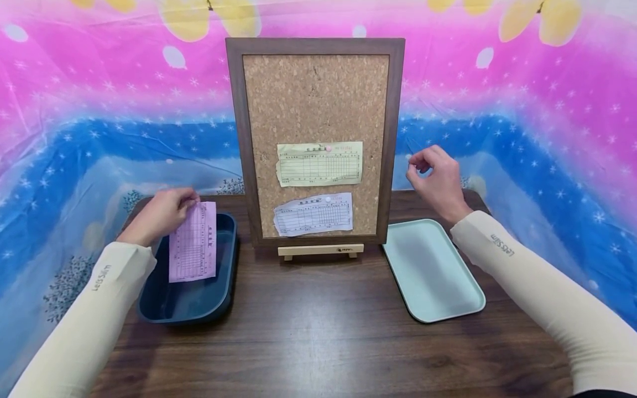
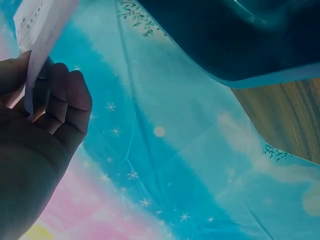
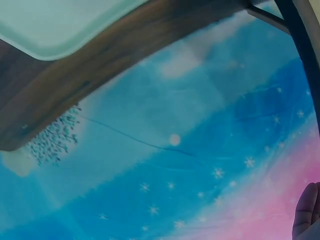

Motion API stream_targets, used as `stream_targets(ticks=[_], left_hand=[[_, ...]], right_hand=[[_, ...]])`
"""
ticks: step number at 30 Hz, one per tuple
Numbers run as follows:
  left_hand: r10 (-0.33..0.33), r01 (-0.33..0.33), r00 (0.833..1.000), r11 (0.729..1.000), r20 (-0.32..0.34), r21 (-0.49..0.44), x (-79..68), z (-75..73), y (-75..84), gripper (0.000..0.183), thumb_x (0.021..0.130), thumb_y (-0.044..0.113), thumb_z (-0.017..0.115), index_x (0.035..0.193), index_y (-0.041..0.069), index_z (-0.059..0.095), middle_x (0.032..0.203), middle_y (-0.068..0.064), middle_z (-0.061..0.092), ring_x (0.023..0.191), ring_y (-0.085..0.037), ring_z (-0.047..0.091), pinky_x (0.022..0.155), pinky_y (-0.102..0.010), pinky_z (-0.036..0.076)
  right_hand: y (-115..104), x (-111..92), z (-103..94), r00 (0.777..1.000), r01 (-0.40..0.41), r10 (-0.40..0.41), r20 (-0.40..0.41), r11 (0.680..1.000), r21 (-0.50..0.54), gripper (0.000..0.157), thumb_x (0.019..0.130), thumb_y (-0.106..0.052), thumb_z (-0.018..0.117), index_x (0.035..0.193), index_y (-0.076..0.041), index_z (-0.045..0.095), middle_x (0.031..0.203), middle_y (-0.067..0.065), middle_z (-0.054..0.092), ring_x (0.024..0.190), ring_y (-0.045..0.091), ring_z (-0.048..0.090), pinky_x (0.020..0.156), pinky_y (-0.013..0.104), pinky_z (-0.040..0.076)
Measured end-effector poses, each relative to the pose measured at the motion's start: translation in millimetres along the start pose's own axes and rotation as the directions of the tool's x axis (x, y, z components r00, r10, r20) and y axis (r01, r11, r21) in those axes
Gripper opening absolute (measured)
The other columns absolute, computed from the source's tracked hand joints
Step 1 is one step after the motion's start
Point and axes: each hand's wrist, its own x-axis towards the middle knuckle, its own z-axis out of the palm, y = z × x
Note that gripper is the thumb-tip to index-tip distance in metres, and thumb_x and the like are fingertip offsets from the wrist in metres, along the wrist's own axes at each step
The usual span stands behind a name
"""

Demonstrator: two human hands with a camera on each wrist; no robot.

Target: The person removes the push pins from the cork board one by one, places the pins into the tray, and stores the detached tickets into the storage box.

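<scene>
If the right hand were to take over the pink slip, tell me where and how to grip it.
Pinch the pink slip along its free right edge, coming from the right, I'd say: the left hand pinches its top, and the thin sheet hangs over the blue bin with that edge facing the right hand.

I'm facing a brown worktop [image 1: 308, 331], which is carrying a dark-blue tub [image 1: 199, 298] on my left, a framed corkboard [image 1: 316, 105] between, a pale-green tray [image 1: 433, 271] on my right.
</scene>
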Motion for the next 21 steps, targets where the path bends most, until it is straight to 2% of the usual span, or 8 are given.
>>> stream_targets(ticks=[7,13,21], left_hand=[[-0.014,0.015,0.999,1.0,0.034,-0.005,-1.7,6.1,-5.2,0.018,0.09,0.006,0.039,0.098,0.007,0.055,0.091,-0.013,0.054,0.072,-0.023,0.05,0.057,-0.035,0.041],[-0.012,0.012,0.998,1.0,0.062,0.006,-4.1,9.5,-7.6,0.018,0.089,0.005,0.041,0.099,0.004,0.056,0.094,-0.015,0.054,0.075,-0.024,0.05,0.06,-0.038,0.042],[0.024,-0.026,0.999,0.998,0.045,0.053,-2.7,18.3,-11.5,0.017,0.087,0.002,0.044,0.096,0.003,0.058,0.093,-0.015,0.055,0.074,-0.024,0.05,0.062,-0.039,0.043]], right_hand=[[11,-26,4.9,0.997,-0.042,0.042,0.066,0.999,-0.002,0.005,0.075,-0.011,0.062,0.079,-0.008,0.061,0.077,-0.001,0.051,0.069,0.01,0.048,0.06,0.028,0.041],[21,-48,6.1,0.985,-0.107,0.109,0.137,0.994,-0.021,0.005,0.076,-0.009,0.062,0.081,-0.009,0.059,0.078,-0.002,0.049,0.068,0.009,0.045,0.059,0.026,0.039],[35,-71,7.7,0.96,-0.15,0.156,0.232,0.988,-0.044,0.006,0.076,-0.009,0.061,0.081,-0.01,0.059,0.079,-0.003,0.049,0.067,0.008,0.045,0.059,0.027,0.039]])
